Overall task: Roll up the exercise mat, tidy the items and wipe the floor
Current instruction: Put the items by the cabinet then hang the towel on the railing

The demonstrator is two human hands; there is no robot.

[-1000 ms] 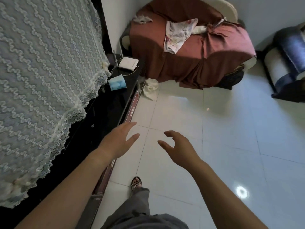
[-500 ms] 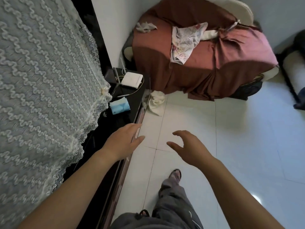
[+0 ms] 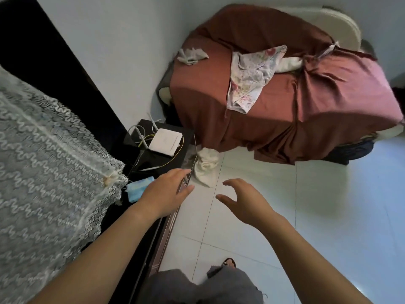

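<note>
A crumpled white cloth point(image 3: 206, 166) lies on the pale tiled floor point(image 3: 328, 216), against the end of a low black cabinet point(image 3: 157, 159). My left hand point(image 3: 165, 191) hovers flat over the cabinet's edge, fingers apart and holding nothing, a short way below the cloth. My right hand point(image 3: 243, 199) is over the floor to the right of the cloth, fingers curled apart and empty. No exercise mat is in view.
A white router point(image 3: 166, 144) with cables and a blue tissue pack point(image 3: 137, 189) sit on the cabinet. A lace cover point(image 3: 48, 167) hangs at the left. An armchair under a red-brown sheet point(image 3: 285, 106) holds a floral cloth point(image 3: 252, 77) and a small grey rag point(image 3: 191, 55).
The view has moved forward toward the corner and the armchair. Both hands have come closer to the white cloth on the floor, still empty.
</note>
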